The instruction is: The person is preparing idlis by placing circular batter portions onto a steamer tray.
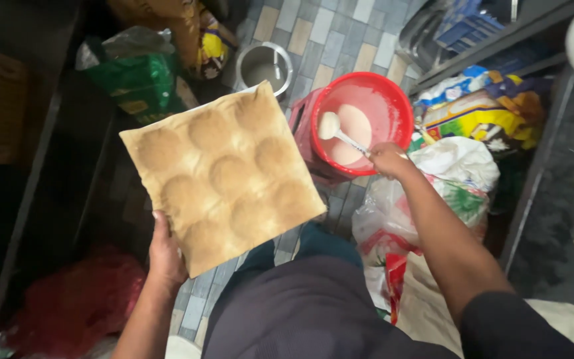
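Looking down at a tiled floor (340, 40), pretty cramped spot. Left hand (165, 256) at lower left of centre, gripping the near edge of a square tray draped in tan cloth (224, 176) with round dimples pressed in, held up tilted in the middle of the frame. Right hand (388, 159) right of centre, closed around the handle of a white ladle (337, 131), bowl of it loaded and hovering over the red bucket (393, 100) just beside the tray's right corner. Pale batter (357, 133) sitting low in that bucket, sides smeared with it.

Progress-wise: looks like barely started. All the dimples on the cloth dry and bare, not a single one filled. Ladle full though, so scooping done, pouring not yet.

Around it: steel pot (264, 66) at upper centre, green bag (141, 83) at upper left, red netting sack (74, 302) at lower left, colourful plastic sacks (479, 116) piled on the right. Dark shelf edges at both sides, can't tell much there.
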